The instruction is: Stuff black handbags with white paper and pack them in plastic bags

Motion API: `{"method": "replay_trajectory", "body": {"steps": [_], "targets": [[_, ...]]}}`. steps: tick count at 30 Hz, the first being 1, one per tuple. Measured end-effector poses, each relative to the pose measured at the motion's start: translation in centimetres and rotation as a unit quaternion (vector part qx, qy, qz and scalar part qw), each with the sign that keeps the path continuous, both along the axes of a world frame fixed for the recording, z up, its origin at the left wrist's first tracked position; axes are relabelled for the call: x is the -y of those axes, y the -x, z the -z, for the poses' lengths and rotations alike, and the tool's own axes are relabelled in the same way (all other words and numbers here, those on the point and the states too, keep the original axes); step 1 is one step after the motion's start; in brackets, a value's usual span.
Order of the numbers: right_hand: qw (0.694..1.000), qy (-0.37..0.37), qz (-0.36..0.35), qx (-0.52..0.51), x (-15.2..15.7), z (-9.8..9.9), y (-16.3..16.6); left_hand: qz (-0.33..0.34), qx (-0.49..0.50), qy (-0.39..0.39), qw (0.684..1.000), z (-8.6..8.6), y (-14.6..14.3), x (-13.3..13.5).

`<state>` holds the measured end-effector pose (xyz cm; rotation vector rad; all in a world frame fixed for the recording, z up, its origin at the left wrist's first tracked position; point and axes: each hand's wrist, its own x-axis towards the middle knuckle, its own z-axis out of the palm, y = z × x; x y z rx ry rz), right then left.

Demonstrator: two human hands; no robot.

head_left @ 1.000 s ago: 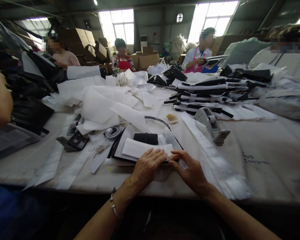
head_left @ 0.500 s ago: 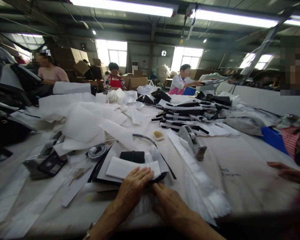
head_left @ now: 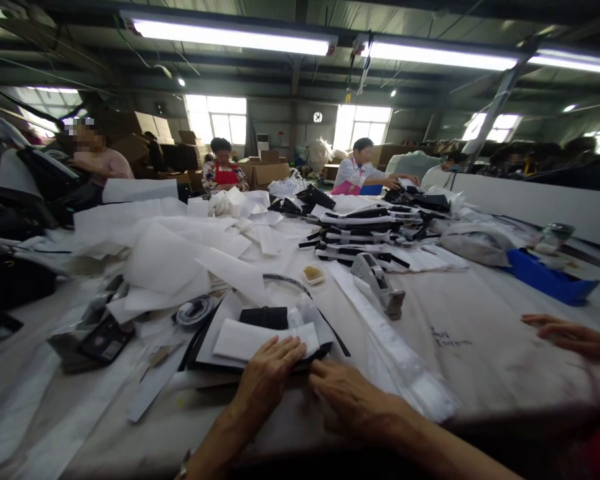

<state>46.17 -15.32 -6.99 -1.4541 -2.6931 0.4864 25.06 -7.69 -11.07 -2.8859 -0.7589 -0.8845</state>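
Observation:
A flat black bag lies in front of me, its handle curving at the far side. White paper covers much of it, with a dark roll-shaped piece on top. My left hand rests flat, fingers stretched, on a folded white sheet on the bag. At the bag's near right corner, my right hand has its fingers curled in against the edge; its fingertips are partly hidden. A coiled grey strap lies left of the bag.
Tape dispensers stand at right and left. Loose white sheets cover the left of the table. Stacked black-and-white pieces lie beyond. A co-worker's hand rests at right, near a blue tray. Other people work across the table.
My right hand has shifted slightly up and right along the bag's near edge. My left hand stays on the folded sheet. The view has tilted up and turned a little right.

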Motion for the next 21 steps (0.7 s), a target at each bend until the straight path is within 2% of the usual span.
{"method": "replay_trajectory", "body": {"steps": [7,10,15,18,21], "targets": [[0.995,0.048,-0.022,-0.089,0.3,-0.7,-2.0,-0.014,0.002,0.056,0.998,-0.4,-0.3,0.6],[0.996,0.012,-0.033,-0.080,0.4,0.1,-1.8,-0.017,-0.002,0.054,0.998,-0.4,-0.3,0.6],[0.982,-0.121,-0.074,-0.125,0.3,1.7,-1.1,-0.016,0.008,0.046,0.999,-0.4,-0.3,0.6],[0.976,-0.129,-0.061,-0.163,0.6,2.2,-1.0,-0.014,0.017,0.049,0.999,-0.3,-0.3,0.6],[0.982,-0.099,-0.011,-0.159,1.4,2.7,-0.9,-0.013,0.022,0.047,0.999,-0.3,-0.3,0.7]]}}
